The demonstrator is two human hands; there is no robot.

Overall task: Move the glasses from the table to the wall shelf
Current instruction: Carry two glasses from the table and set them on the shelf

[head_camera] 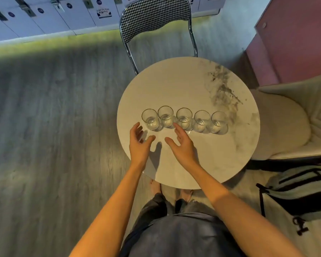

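Note:
Several clear glasses stand upright in a row across the round marble table (pixel 183 86); the leftmost glass (pixel 150 119) and the second glass (pixel 165 115) are nearest my hands. My left hand (pixel 140 143) hovers open just in front of and left of the leftmost glass, apart from it. My right hand (pixel 182 144) is open too, its fingertips close to the base of the second and third glass (pixel 184 117). Neither hand holds anything. No wall shelf is in view.
A houndstooth chair (pixel 156 17) stands behind the table. A cream padded seat (pixel 285 119) is on the right, with a striped bag (pixel 300 190) on the floor below it. White lockers (pixel 44 13) line the far wall. A pink cabinet (pixel 295 38) is at the upper right.

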